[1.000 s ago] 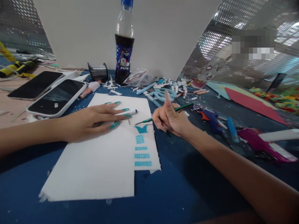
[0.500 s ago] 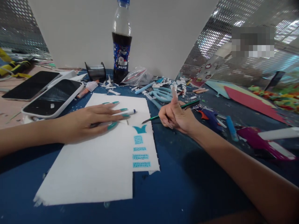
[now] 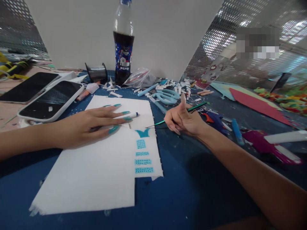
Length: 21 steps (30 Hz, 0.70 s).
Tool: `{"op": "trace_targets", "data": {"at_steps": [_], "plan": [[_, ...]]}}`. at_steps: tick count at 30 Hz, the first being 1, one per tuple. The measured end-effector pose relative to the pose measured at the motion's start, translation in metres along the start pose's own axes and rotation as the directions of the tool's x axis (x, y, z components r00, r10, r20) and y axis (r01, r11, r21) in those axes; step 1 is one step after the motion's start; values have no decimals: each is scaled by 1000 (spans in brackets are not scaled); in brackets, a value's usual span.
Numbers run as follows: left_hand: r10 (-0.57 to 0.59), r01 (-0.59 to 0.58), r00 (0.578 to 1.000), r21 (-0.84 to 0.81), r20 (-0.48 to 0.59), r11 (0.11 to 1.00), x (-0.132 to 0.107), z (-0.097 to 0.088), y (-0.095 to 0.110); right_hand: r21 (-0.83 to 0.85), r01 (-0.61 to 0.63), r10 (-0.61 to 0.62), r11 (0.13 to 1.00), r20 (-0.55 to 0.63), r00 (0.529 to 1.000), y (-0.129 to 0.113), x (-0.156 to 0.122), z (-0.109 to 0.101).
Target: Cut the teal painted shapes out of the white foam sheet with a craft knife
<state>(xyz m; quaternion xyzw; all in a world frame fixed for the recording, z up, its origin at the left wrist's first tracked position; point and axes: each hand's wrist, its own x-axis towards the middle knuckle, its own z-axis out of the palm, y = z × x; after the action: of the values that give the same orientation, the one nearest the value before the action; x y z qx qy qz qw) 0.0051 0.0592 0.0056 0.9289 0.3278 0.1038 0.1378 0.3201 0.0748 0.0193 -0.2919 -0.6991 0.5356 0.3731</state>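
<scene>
My left hand (image 3: 96,123) lies flat with fingers stretched out on a white sheet (image 3: 96,175). A white marker with a dark blue end (image 3: 130,115) lies at its fingers, partly hidden by them. My right hand (image 3: 181,118), thumb raised, is closed around a slim green paintbrush (image 3: 159,123). The brush's fine dark tip is over the sheet, by the upper right point of a solid teal crown-like shape (image 3: 142,133). Below that shape runs a column of light blue dotted rectangles (image 3: 144,162). A small pale sliver (image 3: 126,126) lies near my left fingertips.
Behind the sheet stand a Pepsi bottle (image 3: 123,57), a spool (image 3: 96,72) and a plastic bag (image 3: 140,77). Blue-handled scissors (image 3: 166,96) lie among white scraps. Two phones (image 3: 51,101) lie left; a purple glue gun (image 3: 271,147) and a blue stick (image 3: 237,131) lie right.
My right hand has shifted slightly right, and the brush has turned a little, its tip staying near the teal shape's upper point. My left hand stays flat; the view has moved slightly.
</scene>
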Motion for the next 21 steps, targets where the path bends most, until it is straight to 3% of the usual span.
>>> {"op": "trace_targets", "data": {"at_steps": [5, 21], "plan": [[16, -16, 999, -12, -39, 1000, 0, 1, 0, 49, -40, 42, 998, -48, 998, 3, -1, -5], [41, -41, 999, -6, 10, 999, 1, 0, -5, -15, -89, 88, 996, -63, 994, -4, -2, -16]]}}
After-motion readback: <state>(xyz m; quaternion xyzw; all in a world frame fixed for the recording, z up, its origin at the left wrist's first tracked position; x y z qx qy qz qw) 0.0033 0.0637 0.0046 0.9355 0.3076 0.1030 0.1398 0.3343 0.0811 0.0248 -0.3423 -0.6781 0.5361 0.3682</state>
